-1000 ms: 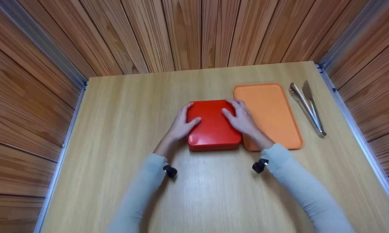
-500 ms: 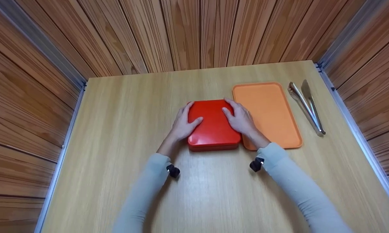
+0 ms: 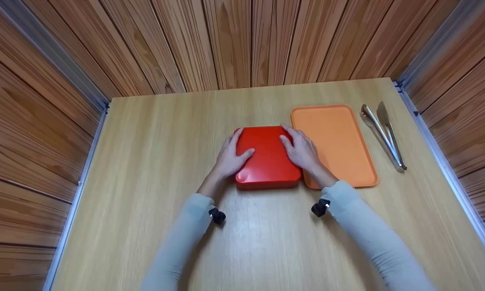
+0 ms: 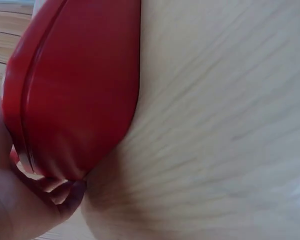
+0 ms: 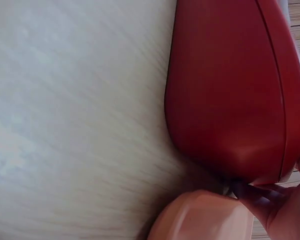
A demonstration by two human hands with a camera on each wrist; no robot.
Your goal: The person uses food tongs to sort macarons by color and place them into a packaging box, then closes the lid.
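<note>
A red lidded box point(image 3: 268, 155) sits in the middle of the table, its lid seam running along the side in both wrist views. My left hand point(image 3: 231, 159) grips its left side, thumb lying over the lid and fingers curled down the wall. From the other side, my right hand point(image 3: 303, 151) holds the box the same way, thumb near the lid's right edge. In the left wrist view, fingertips point(image 4: 74, 196) reach the bottom corner of the box. What the box contains is hidden under the lid.
An orange tray point(image 3: 333, 141) lies directly right of the box, partly under my right wrist. Farther right are metal tongs point(image 3: 383, 137), lying with their arms spread. Wood-panelled walls point(image 3: 242, 44) bound the table at the back and both sides.
My left hand has shifted slightly to the right, its thumb a little farther over the lid. Both forearms have drawn slightly inward. The box, tray and tongs stay put.
</note>
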